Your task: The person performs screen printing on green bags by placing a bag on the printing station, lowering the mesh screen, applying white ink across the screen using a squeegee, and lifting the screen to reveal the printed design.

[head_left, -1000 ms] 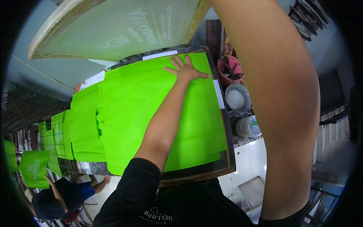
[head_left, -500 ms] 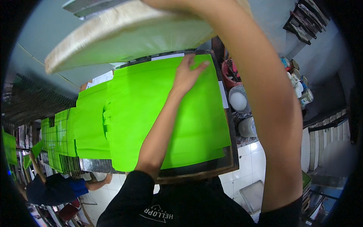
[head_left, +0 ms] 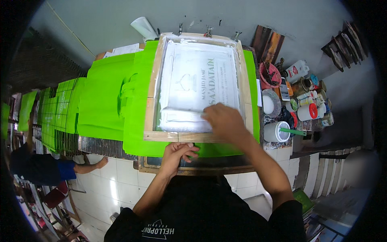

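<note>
A wooden-framed printing screen point(head_left: 153, 80) lies flat on a bright green fabric bag point(head_left: 137, 133) spread over the work table. My right hand point(head_left: 223, 119) reaches inside the frame near its front edge, on a long pale squeegee point(head_left: 181, 113) lying across the mesh; whether it grips it I cannot tell. My left hand point(head_left: 179, 152) rests with curled fingers on the frame's near wooden rail. The mesh shows a pale printed design.
More green bags point(head_left: 100, 101) are stacked to the left, with others on a wire rack point(head_left: 56, 117). Ink tubs, jars and bottles point(head_left: 298, 105) crowd a shelf at the right. Another person point(head_left: 44, 167) crouches low at the left by the tiled floor.
The screen frame, raised above the bag earlier, has come down flat onto it. My left hand left the bag's surface for the frame's near rail; my right hand came down onto the mesh.
</note>
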### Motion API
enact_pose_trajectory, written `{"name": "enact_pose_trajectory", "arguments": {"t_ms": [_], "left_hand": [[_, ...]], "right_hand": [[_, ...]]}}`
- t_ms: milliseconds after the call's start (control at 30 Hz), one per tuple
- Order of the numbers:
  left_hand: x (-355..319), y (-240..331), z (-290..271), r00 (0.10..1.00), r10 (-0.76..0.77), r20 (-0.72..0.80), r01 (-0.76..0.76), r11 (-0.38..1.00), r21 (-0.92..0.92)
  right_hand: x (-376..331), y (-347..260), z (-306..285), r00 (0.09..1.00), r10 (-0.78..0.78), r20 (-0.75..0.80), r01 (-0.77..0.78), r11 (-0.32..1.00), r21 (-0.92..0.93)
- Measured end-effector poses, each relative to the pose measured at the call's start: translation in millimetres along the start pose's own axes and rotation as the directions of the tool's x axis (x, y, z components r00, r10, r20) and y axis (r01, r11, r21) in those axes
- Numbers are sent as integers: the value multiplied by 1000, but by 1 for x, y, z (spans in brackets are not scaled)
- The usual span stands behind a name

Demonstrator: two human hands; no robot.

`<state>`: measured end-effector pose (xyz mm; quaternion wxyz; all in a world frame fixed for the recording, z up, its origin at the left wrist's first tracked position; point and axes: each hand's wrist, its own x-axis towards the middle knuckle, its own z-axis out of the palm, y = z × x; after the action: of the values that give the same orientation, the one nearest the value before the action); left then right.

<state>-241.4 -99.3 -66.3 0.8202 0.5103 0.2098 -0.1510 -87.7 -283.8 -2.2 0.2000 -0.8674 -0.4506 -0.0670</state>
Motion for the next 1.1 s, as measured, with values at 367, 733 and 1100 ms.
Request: {"name": "enact_pose_trajectory", "arguments": {"t_ms": [367,733,1100], "left_hand": [[-8,16,3,997,-79,28,82,989,-119],[-8,9,-6,991,-125,42,129,984,-124],[-21,37,-4,950,-251,188,305,881,-362]], "right_hand": [[-15,-29,-15,977,39,211,-35,999,-22],[75,79,34,992,-92,-86,79,986,-147],[226,189,-18,945,221,240,-221,975,-26]]}}
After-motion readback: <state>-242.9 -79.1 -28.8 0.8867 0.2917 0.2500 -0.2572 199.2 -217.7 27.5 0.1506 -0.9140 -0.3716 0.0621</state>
